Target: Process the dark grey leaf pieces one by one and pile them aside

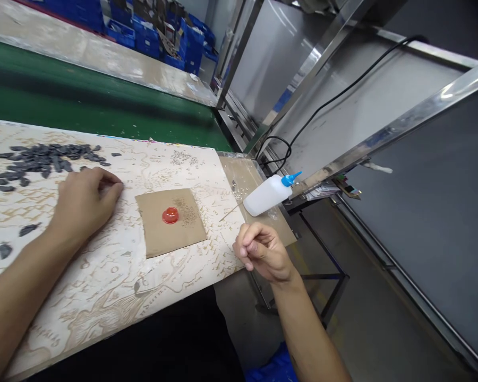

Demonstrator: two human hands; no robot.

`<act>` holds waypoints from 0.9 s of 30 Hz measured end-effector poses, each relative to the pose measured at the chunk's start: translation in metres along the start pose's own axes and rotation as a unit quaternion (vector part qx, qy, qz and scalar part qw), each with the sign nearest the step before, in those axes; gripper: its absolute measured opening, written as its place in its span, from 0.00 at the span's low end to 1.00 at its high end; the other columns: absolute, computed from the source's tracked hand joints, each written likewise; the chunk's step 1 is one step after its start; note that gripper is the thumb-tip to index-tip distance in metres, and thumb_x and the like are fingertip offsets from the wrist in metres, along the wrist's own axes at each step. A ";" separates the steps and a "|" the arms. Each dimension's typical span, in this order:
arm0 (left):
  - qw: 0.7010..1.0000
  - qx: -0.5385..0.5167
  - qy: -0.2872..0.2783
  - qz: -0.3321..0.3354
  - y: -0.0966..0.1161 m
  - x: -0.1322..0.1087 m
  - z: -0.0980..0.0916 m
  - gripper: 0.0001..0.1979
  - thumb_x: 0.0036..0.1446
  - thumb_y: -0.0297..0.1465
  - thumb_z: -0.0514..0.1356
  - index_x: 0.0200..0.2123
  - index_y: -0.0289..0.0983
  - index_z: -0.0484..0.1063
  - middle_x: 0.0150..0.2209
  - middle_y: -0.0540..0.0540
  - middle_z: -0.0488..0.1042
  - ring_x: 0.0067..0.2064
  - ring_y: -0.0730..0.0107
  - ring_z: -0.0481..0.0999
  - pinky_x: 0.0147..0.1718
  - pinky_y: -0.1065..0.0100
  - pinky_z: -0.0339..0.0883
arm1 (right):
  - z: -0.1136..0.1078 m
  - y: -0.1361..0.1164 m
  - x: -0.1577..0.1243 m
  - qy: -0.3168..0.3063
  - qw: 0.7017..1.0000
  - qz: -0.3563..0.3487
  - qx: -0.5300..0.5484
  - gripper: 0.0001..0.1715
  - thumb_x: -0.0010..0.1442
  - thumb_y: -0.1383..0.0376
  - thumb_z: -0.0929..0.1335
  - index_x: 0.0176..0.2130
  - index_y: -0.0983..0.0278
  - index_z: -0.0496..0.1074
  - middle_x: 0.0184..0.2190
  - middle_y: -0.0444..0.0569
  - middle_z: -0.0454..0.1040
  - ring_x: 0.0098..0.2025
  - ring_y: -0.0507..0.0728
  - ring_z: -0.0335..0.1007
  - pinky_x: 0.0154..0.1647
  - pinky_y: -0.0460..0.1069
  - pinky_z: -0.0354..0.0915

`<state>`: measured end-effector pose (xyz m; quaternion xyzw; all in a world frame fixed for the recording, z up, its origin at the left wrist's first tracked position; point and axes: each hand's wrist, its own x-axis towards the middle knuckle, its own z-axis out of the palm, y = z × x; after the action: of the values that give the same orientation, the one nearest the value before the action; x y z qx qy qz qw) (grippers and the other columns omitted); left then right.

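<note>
My left hand (86, 200) rests on the printed sheet beside a pile of dark grey leaf-shaped pieces (43, 159). Its fingers curl downward, thumb and forefinger meeting; what lies between them, if anything, is hidden. Above the front right edge of the table is my right hand (265, 252), thumb and fingers pinched together. Anything in that pinch is too small or too covered to make out. Between the hands lies a brown cardboard square (159, 241), bearing a small red-orange dish (170, 215) and a scatter of tiny bits (187, 212).
A white squeeze bottle (266, 196) with a blue nozzle lies on its side at the right, near a thin stick (231, 211). Tiny pieces (185, 158) are spread at the sheet's back. Metal frame bars and a black cable (342, 93) stand to the right; blue crates (147, 37) are behind.
</note>
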<state>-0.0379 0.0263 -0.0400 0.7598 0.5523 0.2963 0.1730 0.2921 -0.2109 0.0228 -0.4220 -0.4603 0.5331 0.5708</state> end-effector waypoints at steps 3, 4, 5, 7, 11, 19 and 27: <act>0.992 -0.115 0.023 -0.050 0.012 -0.007 -0.005 0.09 0.65 0.39 0.62 0.43 0.41 0.73 0.40 0.41 0.82 0.43 0.48 0.81 0.51 0.50 0.74 | 0.009 -0.003 0.009 0.013 1.000 0.008 0.010 0.13 0.68 0.57 0.79 0.35 0.58 0.79 0.27 0.42 0.73 0.21 0.51 0.63 0.23 0.48 0.57; 0.990 -0.131 0.030 -0.050 0.013 -0.008 -0.004 0.09 0.66 0.39 0.62 0.44 0.41 0.73 0.41 0.41 0.83 0.44 0.51 0.82 0.49 0.52 0.75 | 0.011 -0.004 0.014 0.023 1.000 0.012 0.003 0.16 0.68 0.56 0.78 0.32 0.59 0.76 0.26 0.42 0.70 0.21 0.51 0.63 0.24 0.49 0.57; 0.987 -0.147 0.038 -0.049 0.012 -0.008 -0.004 0.09 0.66 0.39 0.61 0.45 0.41 0.73 0.42 0.41 0.83 0.44 0.52 0.83 0.48 0.54 0.76 | 0.013 -0.005 0.020 0.035 0.999 0.018 -0.023 0.19 0.68 0.54 0.76 0.30 0.59 0.73 0.25 0.41 0.68 0.22 0.52 0.62 0.25 0.49 0.58; 0.980 -0.185 0.050 -0.049 0.008 -0.009 -0.002 0.10 0.66 0.39 0.61 0.46 0.41 0.74 0.43 0.41 0.85 0.44 0.54 0.84 0.47 0.57 0.77 | 0.015 -0.007 0.037 0.065 0.991 0.033 -0.115 0.25 0.70 0.48 0.73 0.28 0.58 0.68 0.24 0.42 0.67 0.22 0.53 0.62 0.25 0.50 0.59; 0.967 -0.243 0.057 -0.051 0.004 -0.009 0.000 0.15 0.66 0.42 0.63 0.50 0.40 0.79 0.45 0.40 0.87 0.46 0.54 0.86 0.48 0.57 0.78 | 0.017 -0.001 0.093 0.093 0.955 0.041 -0.279 0.26 0.70 0.42 0.73 0.32 0.58 0.73 0.26 0.45 0.74 0.25 0.55 0.68 0.26 0.51 0.63; 0.961 -0.268 0.039 -0.059 0.008 -0.013 -0.003 0.15 0.67 0.45 0.64 0.46 0.42 0.82 0.43 0.41 0.88 0.42 0.53 0.85 0.44 0.57 0.78 | 0.020 0.035 0.228 0.115 0.864 0.062 -0.486 0.15 0.75 0.58 0.76 0.57 0.62 0.83 0.58 0.57 0.84 0.56 0.65 0.83 0.59 0.60 0.80; 0.958 -0.274 0.012 -0.081 0.005 -0.014 0.000 0.12 0.70 0.44 0.64 0.47 0.44 0.82 0.43 0.44 0.88 0.42 0.53 0.84 0.45 0.55 0.77 | 0.016 0.051 0.255 0.062 0.817 0.119 -0.561 0.22 0.78 0.55 0.74 0.65 0.60 0.78 0.66 0.57 0.79 0.60 0.64 0.82 0.61 0.63 0.81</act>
<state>-0.0372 0.0114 -0.0409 0.6327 0.5117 0.4301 0.3911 0.2674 0.0472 -0.0038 -0.7526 -0.5895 0.2193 0.1950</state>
